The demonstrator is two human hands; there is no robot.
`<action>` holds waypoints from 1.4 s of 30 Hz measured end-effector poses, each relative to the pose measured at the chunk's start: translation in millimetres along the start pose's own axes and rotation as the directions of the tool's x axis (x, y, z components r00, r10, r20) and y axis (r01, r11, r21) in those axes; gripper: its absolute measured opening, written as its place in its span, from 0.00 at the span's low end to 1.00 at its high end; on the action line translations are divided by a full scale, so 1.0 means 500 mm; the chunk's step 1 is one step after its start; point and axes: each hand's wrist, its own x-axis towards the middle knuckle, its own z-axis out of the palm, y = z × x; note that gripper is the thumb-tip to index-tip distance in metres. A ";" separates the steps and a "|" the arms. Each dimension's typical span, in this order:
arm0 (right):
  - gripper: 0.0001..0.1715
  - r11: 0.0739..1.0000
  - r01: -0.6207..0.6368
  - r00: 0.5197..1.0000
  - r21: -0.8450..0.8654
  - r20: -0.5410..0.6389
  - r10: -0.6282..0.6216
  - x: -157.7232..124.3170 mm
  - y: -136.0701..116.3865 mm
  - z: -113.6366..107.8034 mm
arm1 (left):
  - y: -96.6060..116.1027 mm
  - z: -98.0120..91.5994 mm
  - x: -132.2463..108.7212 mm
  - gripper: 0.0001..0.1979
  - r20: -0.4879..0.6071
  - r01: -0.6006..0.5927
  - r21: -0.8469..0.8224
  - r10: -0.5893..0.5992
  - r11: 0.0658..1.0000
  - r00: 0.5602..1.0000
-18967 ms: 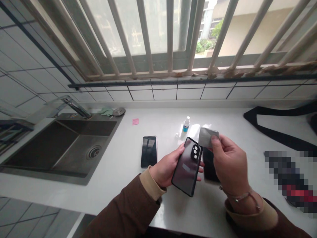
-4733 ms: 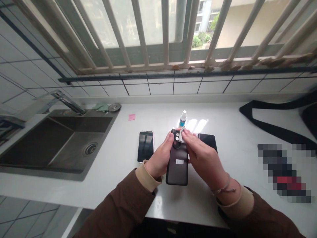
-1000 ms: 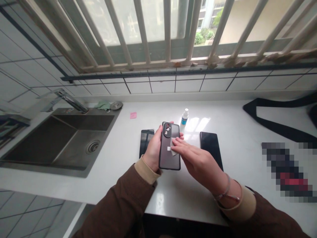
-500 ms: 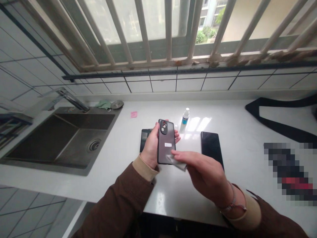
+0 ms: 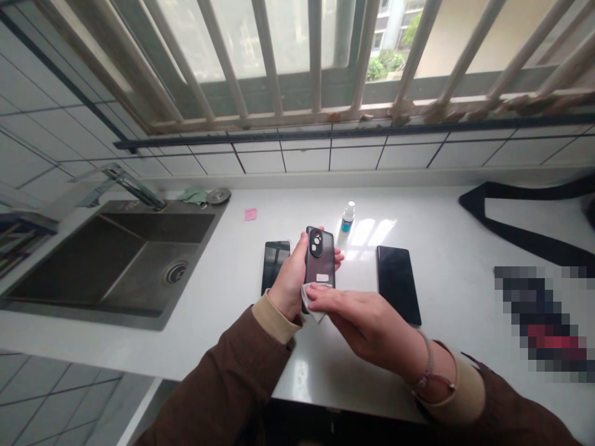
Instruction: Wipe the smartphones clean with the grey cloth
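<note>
Centrally, the left hand (image 5: 290,279) holds a dark, translucent phone case (image 5: 326,260) above the white countertop (image 5: 214,279), thumb along one long edge, fingertips showing past the other. The camera cutouts lie at the far end, a small white patch (image 5: 322,277) nearer. The right hand (image 5: 367,319), its fingers together and nearly flat, holds a pale cloth (image 5: 314,313) against the near end of the case. From where I stand, two dark devices flank the work: a phone (image 5: 274,261), partly hidden by the left hand, and a black slab (image 5: 398,284) beyond the right wrist. A white bottle (image 5: 346,222) with a blue label stands upright just past the case. Farther left, a pink note (image 5: 250,214) lies between the bottle and the steel sink (image 5: 188,272); a green rag (image 5: 193,196) and a round metal piece (image 5: 218,196) rest at its back corner. Far right lies a looped black strap (image 5: 520,232).
</note>
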 end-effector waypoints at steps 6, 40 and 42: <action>0.20 0.977 -0.111 0.994 0.179 0.034 0.107 -0.001 -0.027 -0.021 | 0.018 -0.005 -0.004 0.25 -0.085 -0.082 0.024 0.083 0.996 0.993; 0.13 0.714 -0.494 0.861 -0.496 -0.163 0.482 -0.014 0.046 -0.016 | -0.035 -0.085 0.039 0.26 0.378 -0.383 0.918 0.500 -0.098 0.779; 0.12 0.686 -0.510 0.850 -0.520 -0.183 0.493 -0.012 0.043 -0.020 | -0.035 -0.086 0.040 0.26 0.373 -0.363 0.924 0.501 -0.122 0.781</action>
